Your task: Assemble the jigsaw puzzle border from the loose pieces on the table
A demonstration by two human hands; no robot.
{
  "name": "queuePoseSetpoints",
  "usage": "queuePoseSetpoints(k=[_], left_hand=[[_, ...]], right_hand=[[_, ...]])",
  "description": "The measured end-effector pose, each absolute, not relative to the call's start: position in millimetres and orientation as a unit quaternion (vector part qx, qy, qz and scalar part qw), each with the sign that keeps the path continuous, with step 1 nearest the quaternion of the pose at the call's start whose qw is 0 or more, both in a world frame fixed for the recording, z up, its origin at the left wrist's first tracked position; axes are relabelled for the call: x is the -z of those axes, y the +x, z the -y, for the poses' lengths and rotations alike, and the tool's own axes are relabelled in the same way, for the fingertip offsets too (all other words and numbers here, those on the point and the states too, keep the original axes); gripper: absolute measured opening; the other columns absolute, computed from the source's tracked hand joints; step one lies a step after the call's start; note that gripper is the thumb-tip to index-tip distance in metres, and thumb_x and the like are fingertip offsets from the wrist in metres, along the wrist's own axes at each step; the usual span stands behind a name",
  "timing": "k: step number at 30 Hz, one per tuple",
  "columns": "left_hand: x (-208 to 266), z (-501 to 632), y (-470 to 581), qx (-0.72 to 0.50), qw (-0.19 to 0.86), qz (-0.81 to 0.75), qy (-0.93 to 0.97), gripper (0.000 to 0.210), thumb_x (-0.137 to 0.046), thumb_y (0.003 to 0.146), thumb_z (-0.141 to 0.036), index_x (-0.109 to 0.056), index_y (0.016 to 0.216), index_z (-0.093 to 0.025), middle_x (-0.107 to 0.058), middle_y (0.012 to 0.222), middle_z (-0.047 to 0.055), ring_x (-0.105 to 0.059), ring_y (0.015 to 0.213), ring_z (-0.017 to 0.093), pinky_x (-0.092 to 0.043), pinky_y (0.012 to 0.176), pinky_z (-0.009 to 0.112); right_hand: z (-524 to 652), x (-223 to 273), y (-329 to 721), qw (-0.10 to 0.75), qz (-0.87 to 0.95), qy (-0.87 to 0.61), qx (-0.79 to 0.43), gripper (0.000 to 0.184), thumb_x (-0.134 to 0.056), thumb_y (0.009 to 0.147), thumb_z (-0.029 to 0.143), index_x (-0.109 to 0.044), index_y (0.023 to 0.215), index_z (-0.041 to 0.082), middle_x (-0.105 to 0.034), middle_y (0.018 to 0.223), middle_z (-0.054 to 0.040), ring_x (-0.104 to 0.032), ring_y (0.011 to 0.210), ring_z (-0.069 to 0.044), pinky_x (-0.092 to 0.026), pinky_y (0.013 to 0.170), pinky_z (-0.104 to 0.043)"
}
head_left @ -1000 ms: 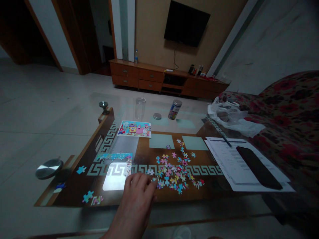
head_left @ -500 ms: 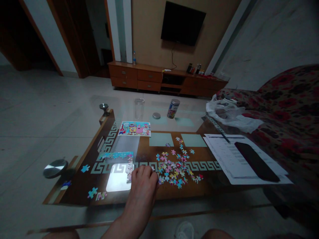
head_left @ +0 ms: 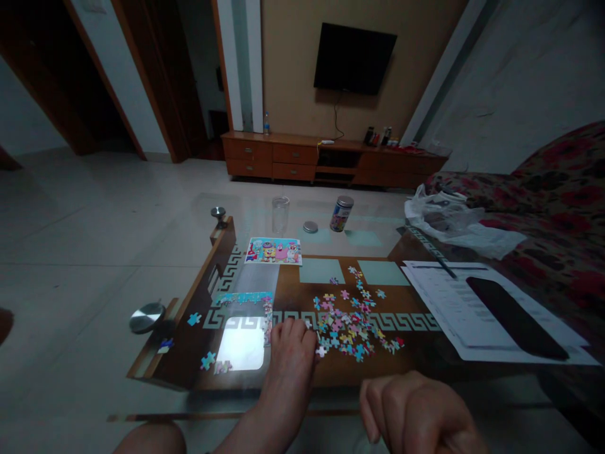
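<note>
Where earlier one, now two hands (head_left: pixel 418 410)

The premises present as a home, specifically a living room: a flat black television (head_left: pixel 355 60) is mounted on a tan wall (head_left: pixel 288 69), with a long, low wooden cabinet (head_left: pixel 248 153) fitted with drawers standing beneath it. Seating with red-flowered upholstery (head_left: pixel 562 167) is noted along the right side, and pale, glossy tiled floor (head_left: pixel 94 233) extends to wood-framed doorways (head_left: pixel 201 75) at the left. Consistent with domestic use, loose jigsaw pieces (head_left: pixel 338 322) lie on a low glass-topped table (head_left: pixel 416 356) with a Greek-key border.
</note>
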State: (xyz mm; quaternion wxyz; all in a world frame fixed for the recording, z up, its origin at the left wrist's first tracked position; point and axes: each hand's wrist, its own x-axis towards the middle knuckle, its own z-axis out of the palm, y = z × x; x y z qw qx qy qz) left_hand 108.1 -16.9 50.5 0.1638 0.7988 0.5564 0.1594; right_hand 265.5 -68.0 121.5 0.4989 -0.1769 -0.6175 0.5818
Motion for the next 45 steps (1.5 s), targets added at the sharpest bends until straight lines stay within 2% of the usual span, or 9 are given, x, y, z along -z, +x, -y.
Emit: queuePoseSetpoints(k=[4,8,13,19,31,37,41,43,45], left_hand=[[-56.3,20.3,100.7,-0.145,0.181,-0.557,0.797,0.012,-0.059,0.084,-0.011,-0.065,0.09,-0.019,-0.062,0.101,0.004,-0.051,0.098,0.025,-0.037,0.088,0.041],[-60.2,22.3,95.8,-0.143,0.195,-0.56,0.792,0.014,-0.058,0.082,-0.009,-0.064,0.092,-0.018,-0.061,0.103,0.005,-0.049,0.099,0.026,-0.037,0.089,0.041],[-57.2,23.4,92.6,-0.148,0.199,-0.547,0.8,0.016,-0.056,0.082,-0.008,-0.063,0.092,-0.018,-0.06,0.103,0.005,-0.048,0.1,0.026,-0.037,0.089,0.042],[-52.9,24.4,88.9,-0.17,0.201,-0.542,0.798,0.013,-0.057,0.082,-0.01,-0.063,0.089,-0.019,-0.06,0.102,0.004,-0.049,0.098,0.025,-0.036,0.088,0.041],[-49.5,22.4,88.1,-0.168,0.181,-0.547,0.8,0.008,-0.058,0.083,-0.017,-0.065,0.087,-0.019,-0.062,0.098,0.004,-0.051,0.097,0.026,-0.036,0.088,0.042],[-57.3,23.9,88.3,-0.149,0.169,-0.545,0.807,0.012,-0.054,0.087,-0.017,-0.066,0.088,-0.02,-0.064,0.098,0.004,-0.053,0.097,0.025,-0.037,0.089,0.043],[-66.0,34.0,90.7,-0.117,0.173,-0.529,0.822,0.018,-0.05,0.087,-0.012,-0.066,0.092,-0.02,-0.064,0.1,0.005,-0.054,0.095,0.025,-0.04,0.087,0.042],[-68.6,39.7,92.8,-0.091,0.172,-0.517,0.834,0.022,-0.049,0.087,-0.009,-0.066,0.096,-0.019,-0.065,0.1,0.006,-0.055,0.095,0.025,-0.042,0.085,0.042],[-69.8,44.5,95.0,-0.067,0.173,-0.506,0.843,0.026,-0.048,0.087,-0.008,-0.066,0.102,-0.019,-0.067,0.102,0.007,-0.057,0.096,0.026,-0.044,0.085,0.042]], right_hand=[[68.2,-107.6,270.3,0.518,0.593,-0.214,-0.579,0.018,-0.063,0.085,0.043,-0.072,0.077,0.03,-0.046,0.051,0.0039,-0.044,0.052,-0.011,-0.04,0.061,-0.026],[64.3,-103.0,271.0,0.518,0.591,-0.228,-0.575,0.018,-0.06,0.088,0.043,-0.072,0.082,0.031,-0.05,0.047,0.004,-0.046,0.052,-0.012,-0.04,0.064,-0.029],[59.8,-111.6,270.9,0.559,0.551,-0.313,-0.534,0.024,-0.06,0.086,0.047,-0.069,0.075,0.028,-0.048,0.046,0.0043,-0.046,0.057,-0.013,-0.04,0.065,-0.028],[56.1,-116.4,278.9,0.608,0.47,-0.425,-0.479,0.033,-0.062,0.083,0.051,-0.064,0.066,0.022,-0.043,0.049,0.0032,-0.042,0.054,-0.013,-0.037,0.055,-0.026],[50.7,-112.3,283.4,0.604,0.411,-0.501,-0.463,0.033,-0.068,0.077,0.051,-0.065,0.067,0.019,-0.047,0.053,0.0011,-0.042,0.054,-0.012,-0.037,0.053,-0.024],[48.3,-113.2,284.7,0.601,0.387,-0.533,-0.453,0.038,-0.071,0.072,0.055,-0.066,0.067,0.018,-0.05,0.053,0.0009,-0.044,0.054,-0.011,-0.039,0.054,-0.023],[40.9,-110.7,294.5,0.572,0.409,-0.599,-0.382,0.042,-0.069,0.07,0.058,-0.069,0.071,0.016,-0.052,0.052,0.0007,-0.044,0.052,-0.012,-0.037,0.05,-0.024],[37.7,-106.1,299.5,0.511,0.459,-0.651,-0.323,0.039,-0.067,0.073,0.055,-0.071,0.075,0.016,-0.058,0.056,-0.001,-0.05,0.055,-0.015,-0.041,0.054,-0.027],[36.4,-99.4,301.6,0.428,0.523,-0.678,-0.289,0.033,-0.063,0.077,0.047,-0.074,0.085,0.017,-0.069,0.07,-0.0046,-0.059,0.066,-0.02,-0.047,0.065,-0.031]])
